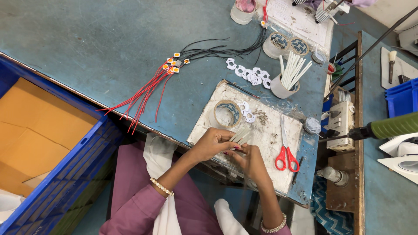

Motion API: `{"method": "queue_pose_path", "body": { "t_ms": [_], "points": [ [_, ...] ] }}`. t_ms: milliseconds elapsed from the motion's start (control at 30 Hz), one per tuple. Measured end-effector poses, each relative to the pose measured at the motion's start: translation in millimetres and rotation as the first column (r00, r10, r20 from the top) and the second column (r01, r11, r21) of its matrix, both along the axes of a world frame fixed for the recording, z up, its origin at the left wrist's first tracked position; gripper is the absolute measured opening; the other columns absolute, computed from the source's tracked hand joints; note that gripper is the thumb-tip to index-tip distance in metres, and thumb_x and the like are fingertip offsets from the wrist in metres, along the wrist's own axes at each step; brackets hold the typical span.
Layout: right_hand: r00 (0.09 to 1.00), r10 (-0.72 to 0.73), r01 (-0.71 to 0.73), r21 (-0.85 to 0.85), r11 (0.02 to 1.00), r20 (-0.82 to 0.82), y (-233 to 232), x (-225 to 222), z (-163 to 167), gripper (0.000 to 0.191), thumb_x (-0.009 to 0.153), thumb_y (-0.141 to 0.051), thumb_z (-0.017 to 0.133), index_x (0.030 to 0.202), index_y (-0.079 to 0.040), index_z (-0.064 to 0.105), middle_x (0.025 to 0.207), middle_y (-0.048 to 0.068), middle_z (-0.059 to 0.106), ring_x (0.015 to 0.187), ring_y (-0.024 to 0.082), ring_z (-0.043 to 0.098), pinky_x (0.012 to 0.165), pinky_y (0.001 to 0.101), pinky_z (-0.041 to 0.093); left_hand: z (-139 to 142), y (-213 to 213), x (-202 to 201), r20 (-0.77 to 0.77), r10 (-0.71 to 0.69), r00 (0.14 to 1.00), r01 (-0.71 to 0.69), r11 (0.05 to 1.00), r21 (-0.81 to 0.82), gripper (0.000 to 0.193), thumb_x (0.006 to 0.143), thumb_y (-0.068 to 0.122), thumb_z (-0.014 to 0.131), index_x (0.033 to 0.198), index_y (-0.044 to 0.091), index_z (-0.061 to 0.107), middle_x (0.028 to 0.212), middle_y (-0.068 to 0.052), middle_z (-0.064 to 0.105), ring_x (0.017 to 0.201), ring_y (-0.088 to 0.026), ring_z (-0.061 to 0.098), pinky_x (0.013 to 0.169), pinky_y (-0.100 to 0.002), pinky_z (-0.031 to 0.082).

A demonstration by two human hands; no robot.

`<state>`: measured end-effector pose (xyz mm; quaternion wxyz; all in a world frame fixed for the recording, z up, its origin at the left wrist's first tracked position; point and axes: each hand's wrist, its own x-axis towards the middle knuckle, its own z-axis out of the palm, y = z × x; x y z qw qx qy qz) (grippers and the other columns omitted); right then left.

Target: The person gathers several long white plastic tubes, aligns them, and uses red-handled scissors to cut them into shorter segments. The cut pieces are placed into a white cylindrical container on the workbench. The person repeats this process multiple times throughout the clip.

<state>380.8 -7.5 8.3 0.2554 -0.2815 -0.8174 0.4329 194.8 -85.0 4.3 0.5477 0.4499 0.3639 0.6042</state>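
Observation:
My left hand [212, 142] and my right hand [249, 162] meet over a white work board [261, 143] at the table's near edge. Both hands pinch a small bundle of thin white tubes [240, 134] that points up and to the right. A roll of clear tape [225, 114] lies on the board just beyond my left hand, with small white ring-shaped discs [246, 111] beside it. Red-handled scissors [285, 153] lie on the board to the right of my right hand.
Red and black wires with small orange chips [173, 65] spread across the blue table [109, 43]. A cup of white tubes [285, 82], more white discs [249, 74] and tape rolls [278, 42] stand farther back. A blue crate with cardboard [48, 143] sits left; a green-handled power screwdriver [383, 127] right.

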Motion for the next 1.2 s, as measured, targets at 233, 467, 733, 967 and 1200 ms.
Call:
{"method": "queue_pose_path", "body": {
  "t_ms": [233,467,733,967,1200],
  "points": [
    [0.981,-0.067,0.09,-0.121,0.989,0.18,-0.2,-2.3,-6.2,0.015,0.087,-0.005,0.074,0.1,0.001,0.078,0.076,0.007,0.074,0.07,0.006,0.06,0.063,0.026,0.051,0.8,-2.7,1.1,-0.013,0.003,1.0,-0.003,0.999,0.033,0.017,0.098,0.008,0.069,0.106,-0.007,0.072,0.095,-0.007,0.076,0.085,-0.005,0.067,0.072,-0.021,0.054],
    [0.99,-0.063,0.085,-0.177,0.981,0.126,0.1,-1.1,-19.3,0.01,0.088,-0.006,0.074,0.093,0.003,0.077,0.067,0.001,0.067,0.062,0.004,0.054,0.055,0.0255,0.045,-2.6,-3.8,0.4,0.017,-0.002,1.0,0.002,1.0,0.024,0.021,0.095,0.007,0.068,0.112,-0.005,0.071,0.098,-0.006,0.076,0.091,-0.005,0.069,0.078,-0.02,0.056],
    [0.996,-0.051,0.063,-0.174,0.983,0.074,1.5,1.7,-25.7,0.011,0.088,-0.004,0.072,0.088,0.006,0.076,0.062,0.002,0.067,0.058,0.004,0.054,0.051,0.0248,0.045,-5.5,-2.9,-1.0,-0.103,0.005,0.995,0.001,0.998,0.061,0.016,0.097,0.008,0.07,0.103,-0.007,0.073,0.091,-0.004,0.074,0.086,-0.004,0.063,0.074,-0.022,0.052],
    [0.999,-0.041,0.043,-0.145,0.989,0.014,1.1,4.5,-34.2,0.012,0.087,-0.002,0.069,0.091,0.006,0.076,0.065,-0.001,0.068,0.059,0.003,0.056,0.051,0.0242,0.046,6.9,-4.9,-2.0,-0.079,-0.029,0.996,0.035,0.996,0.078,0.018,0.096,0.008,0.071,0.107,-0.006,0.074,0.094,-0.004,0.075,0.089,-0.005,0.066,0.077,-0.022,0.054],
    [0.988,-0.08,0.111,-0.244,0.963,0.136,-11.7,14.6,-32.6,0.038,0.096,-0.009,0.079,0.064,0.005,0.062,0.058,-0.002,0.045,0.056,0.007,0.035,0.048,0.0288,0.03,26.2,-5.8,7.1,-0.106,-0.006,0.994,0.002,0.999,-0.045,0.023,0.092,0.008,0.074,0.11,-0.007,0.073,0.096,-0.012,0.077,0.086,-0.007,0.068,0.071,-0.023,0.055]
  ]
}}
